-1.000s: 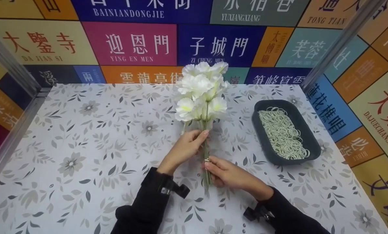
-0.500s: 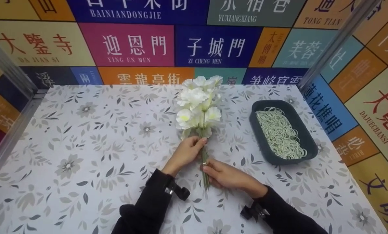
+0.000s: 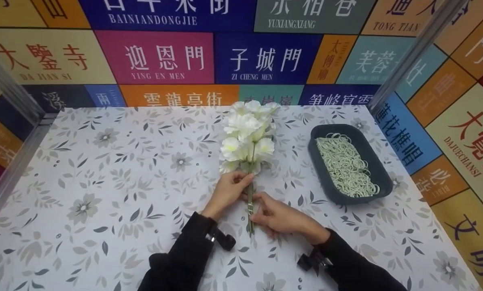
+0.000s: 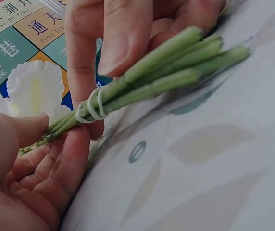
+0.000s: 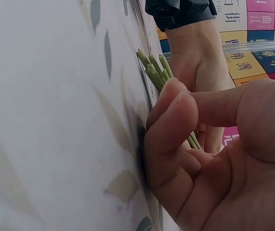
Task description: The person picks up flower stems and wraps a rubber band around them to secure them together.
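A bunch of white artificial flowers (image 3: pixel 245 129) lies over the table with its green stems toward me. My left hand (image 3: pixel 229 188) pinches the stems just below the blossoms, thumb on top. A pale rubber band (image 4: pixel 93 106) circles the stems (image 4: pixel 161 72) in several loops, below the left hand's grip. My right hand (image 3: pixel 280 214) is at the lower stems: its thumb touches them near the cut ends and a finger passes behind them at the band. In the right wrist view, the right hand's curled fingers (image 5: pixel 168 144) partly hide the stems.
A dark grey tray (image 3: pixel 316 161) full of pale green rubber bands (image 3: pixel 346 165) stands on the right of the table. The table wears a white floral cover (image 3: pixel 104 173). Panels with printed signs (image 3: pixel 156 56) enclose the back and sides.
The bunch has come down toward me, its blossoms now lower in the head view. My right hand has loosened from the band, so its loops on the stems show, and its fingers have spread apart.
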A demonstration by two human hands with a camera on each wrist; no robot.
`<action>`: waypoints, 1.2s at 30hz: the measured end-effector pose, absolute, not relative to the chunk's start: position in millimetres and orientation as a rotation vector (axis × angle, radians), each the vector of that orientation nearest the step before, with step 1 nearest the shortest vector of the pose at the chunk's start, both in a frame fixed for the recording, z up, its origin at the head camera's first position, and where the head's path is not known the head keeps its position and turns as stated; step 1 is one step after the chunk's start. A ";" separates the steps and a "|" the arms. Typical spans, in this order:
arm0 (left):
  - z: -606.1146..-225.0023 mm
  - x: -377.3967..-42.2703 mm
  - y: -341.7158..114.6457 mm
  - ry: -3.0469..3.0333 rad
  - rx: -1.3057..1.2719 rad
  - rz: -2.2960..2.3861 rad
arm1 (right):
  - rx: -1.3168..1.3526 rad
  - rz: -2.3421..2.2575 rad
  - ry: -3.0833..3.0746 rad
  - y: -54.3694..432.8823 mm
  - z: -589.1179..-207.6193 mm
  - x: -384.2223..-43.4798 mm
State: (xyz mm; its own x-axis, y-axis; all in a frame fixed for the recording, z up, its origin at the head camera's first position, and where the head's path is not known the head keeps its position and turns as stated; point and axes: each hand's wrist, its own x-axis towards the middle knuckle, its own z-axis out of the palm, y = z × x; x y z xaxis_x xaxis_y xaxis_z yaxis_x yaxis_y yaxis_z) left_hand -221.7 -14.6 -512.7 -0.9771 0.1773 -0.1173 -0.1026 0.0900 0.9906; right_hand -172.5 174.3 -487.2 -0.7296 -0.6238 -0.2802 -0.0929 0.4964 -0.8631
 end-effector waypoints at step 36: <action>-521.0 -222.7 -15.6 2.029 0.021 2.206 | -0.475 -1.295 2.093 172.3 -488.6 -170.7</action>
